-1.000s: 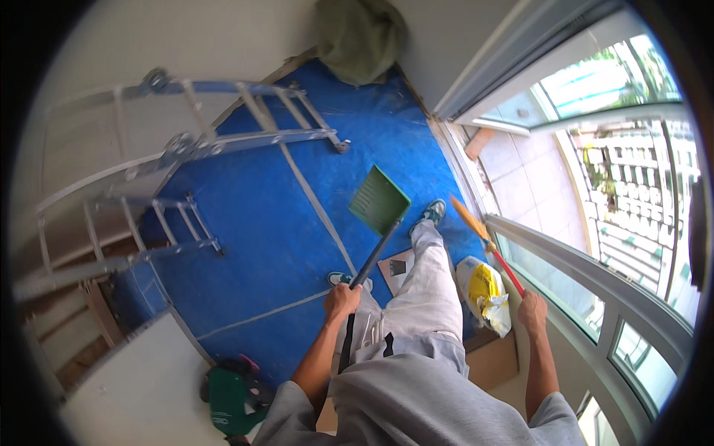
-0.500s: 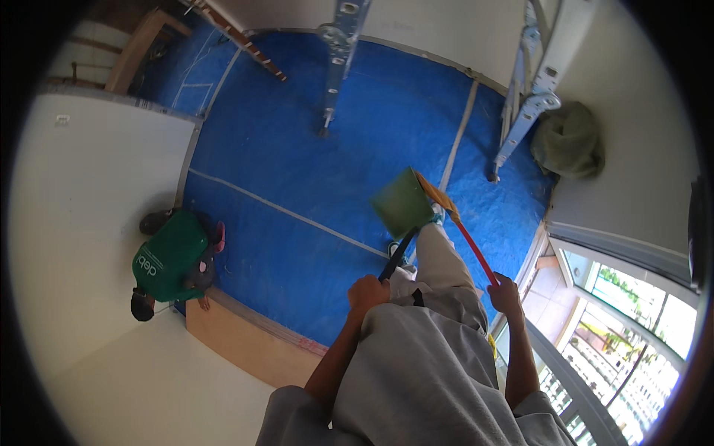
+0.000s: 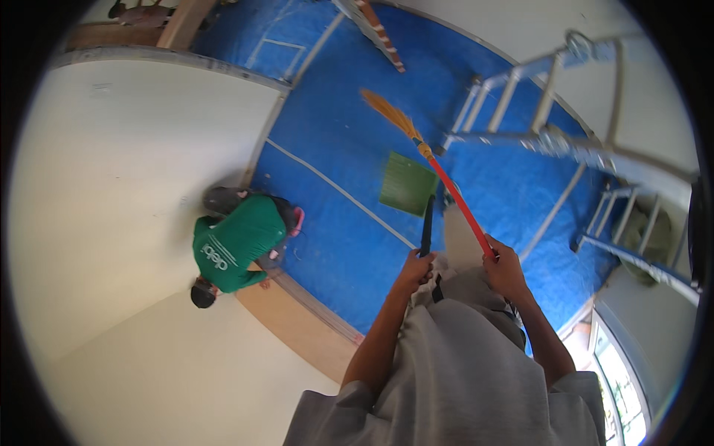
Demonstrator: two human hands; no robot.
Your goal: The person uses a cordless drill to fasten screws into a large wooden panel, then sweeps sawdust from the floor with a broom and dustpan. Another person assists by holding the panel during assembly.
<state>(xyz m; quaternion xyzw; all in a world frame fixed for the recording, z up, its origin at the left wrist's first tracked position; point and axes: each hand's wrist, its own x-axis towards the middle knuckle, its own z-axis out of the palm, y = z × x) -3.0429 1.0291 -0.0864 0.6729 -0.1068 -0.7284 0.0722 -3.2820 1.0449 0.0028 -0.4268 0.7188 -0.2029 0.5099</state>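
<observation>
My left hand [image 3: 416, 270] is closed round the black handle of a green dustpan [image 3: 408, 183], whose flat pan hangs over the blue floor sheet [image 3: 338, 141]. In my right hand [image 3: 506, 267] is the red stick of a broom [image 3: 460, 201], gripped near its end. The broom's tan bristles point forward and left, past the far side of the dustpan. Whether bristles or pan touch the sheet I cannot tell. One of my legs shows below the dustpan, between my hands.
A person in a green shirt [image 3: 242, 241] crouches at the left wall beside a tan board [image 3: 297, 316]. A metal ladder [image 3: 547, 97] stands ahead right, another ladder [image 3: 372, 33] far ahead. A dark green bundle [image 3: 643, 234] lies at the right wall, near a glass door [image 3: 621, 379].
The view has turned to the right. The broom has swung up and forward from beside the dustpan, its bristles now beyond it. Both hands keep their holds.
</observation>
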